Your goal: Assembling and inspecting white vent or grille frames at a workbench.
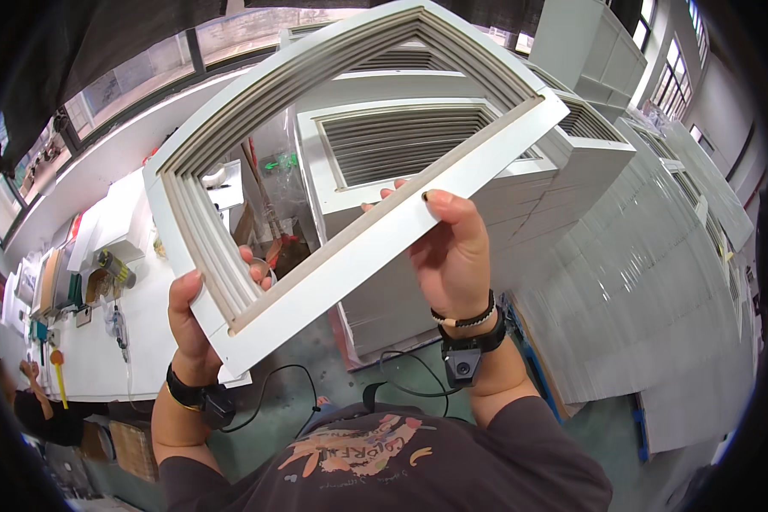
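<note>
A white rectangular frame [367,250] is held up tilted in front of me, its right end higher than its left. Ridged, beige-lined layers run around its inner edges; I cannot tell whether it is one deep frame or several stacked. My left hand [189,320] grips the lower left corner, thumb outside and fingertips showing through the opening. My right hand [455,256] is closed around the near bar right of its middle, with the thumb on the white face and fingertips behind. Through the opening a pile of similar white frames [316,128] is visible.
A white table [158,341] on the left carries a green-and-black cylindrical object [115,267] and other small items. Plastic-wrapped stacks [631,282] stand at right, near a blue pallet edge [531,367]. A person [38,401] is at far left. Black cable [269,373] hangs near my body.
</note>
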